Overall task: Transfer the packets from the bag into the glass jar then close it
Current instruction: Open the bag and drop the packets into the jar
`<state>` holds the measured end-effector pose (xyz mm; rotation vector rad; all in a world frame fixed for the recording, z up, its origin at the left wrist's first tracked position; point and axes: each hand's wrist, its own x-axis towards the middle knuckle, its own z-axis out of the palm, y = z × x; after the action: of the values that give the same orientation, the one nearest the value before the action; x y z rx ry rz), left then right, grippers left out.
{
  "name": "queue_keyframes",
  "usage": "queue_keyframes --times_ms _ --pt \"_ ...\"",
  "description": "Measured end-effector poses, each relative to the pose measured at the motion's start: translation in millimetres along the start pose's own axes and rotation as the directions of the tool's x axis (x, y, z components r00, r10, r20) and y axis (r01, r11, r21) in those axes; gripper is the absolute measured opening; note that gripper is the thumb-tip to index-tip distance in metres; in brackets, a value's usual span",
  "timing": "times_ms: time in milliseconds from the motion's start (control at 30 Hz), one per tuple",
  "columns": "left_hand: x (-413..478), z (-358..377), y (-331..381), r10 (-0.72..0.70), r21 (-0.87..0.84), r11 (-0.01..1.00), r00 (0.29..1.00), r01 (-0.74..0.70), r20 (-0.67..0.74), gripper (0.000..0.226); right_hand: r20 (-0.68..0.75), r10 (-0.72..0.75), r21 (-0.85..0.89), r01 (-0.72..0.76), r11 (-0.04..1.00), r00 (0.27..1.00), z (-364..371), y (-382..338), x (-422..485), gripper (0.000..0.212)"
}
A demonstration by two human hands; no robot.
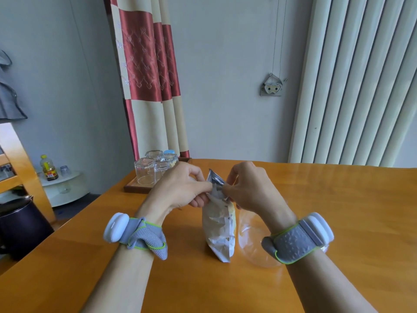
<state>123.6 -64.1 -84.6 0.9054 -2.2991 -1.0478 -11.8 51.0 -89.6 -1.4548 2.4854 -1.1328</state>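
Observation:
A white crinkled bag (218, 231) with a yellow side stands upright on the wooden table (338, 211), its silver inner lining showing at the top. My left hand (180, 188) pinches the bag's top edge from the left. My right hand (250, 188) pinches the same edge from the right, fingertips almost meeting. Just right of the bag stands the clear glass jar (252, 240), partly hidden behind my right wrist; its mouth and lid are not visible. No packets show outside the bag.
A wooden tray (135, 188) with several upturned drinking glasses (144, 170) sits at the table's far left corner. Beyond the left edge are a dark pot (20, 224) and a low white shelf with a bottle (48, 168). Curtain and blinds hang behind.

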Motion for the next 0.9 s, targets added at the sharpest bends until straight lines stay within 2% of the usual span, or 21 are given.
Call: queue_keyframes --times_ms 200,333,400,500,567,633,700,733,800,900 --pt "0 -11 -6 -0.070 0.024 0.997 0.993 0.072 -0.098 0.018 -0.042 0.042 0.013 -0.042 0.999 0.998 -11 10 3 0.016" --pt "-2 -16 -7 -0.092 0.032 0.995 0.991 0.096 -0.096 0.016 -0.017 0.039 -0.022 -0.040 0.999 0.999 -13 12 4 0.019" --pt "-2 -16 -7 -0.092 0.031 0.995 0.992 0.095 -0.090 0.015 0.007 -0.004 -0.053 0.005 0.999 1.000 -13 12 3 0.017" --pt "-1 -14 -6 -0.078 0.004 0.997 0.993 0.079 -0.092 0.015 0.101 -0.175 -0.099 0.185 0.978 0.979 -15 7 1 0.021" --pt "0 -12 -6 -0.068 -0.026 0.998 0.993 0.065 -0.097 0.016 0.167 -0.284 -0.012 0.290 0.957 0.944 -20 4 1 0.017" --pt "1 -11 -6 -0.054 -0.031 0.998 0.992 0.051 -0.113 0.017 0.242 -0.355 0.134 0.331 0.934 0.903 -24 2 0 0.014" --pt "2 -9 -6 -0.041 -0.030 0.999 0.992 0.037 -0.120 0.018 0.325 -0.367 0.167 0.329 0.929 0.871 -26 0 -1 0.047" --pt "3 -9 -7 -0.039 -0.032 0.999 0.992 0.036 -0.118 0.018 0.356 -0.348 0.122 0.326 0.938 0.867 -26 0 -1 0.058" --pt "4 -9 -7 -0.034 -0.030 0.999 0.993 0.031 -0.110 0.016 0.387 -0.324 0.010 0.347 0.938 0.863 -20 2 -1 0.055" --pt "4 -11 -7 -0.009 -0.003 1.000 0.994 0.008 -0.110 0.015 0.349 -0.349 -0.024 0.381 0.924 0.870 -14 3 0 0.039"
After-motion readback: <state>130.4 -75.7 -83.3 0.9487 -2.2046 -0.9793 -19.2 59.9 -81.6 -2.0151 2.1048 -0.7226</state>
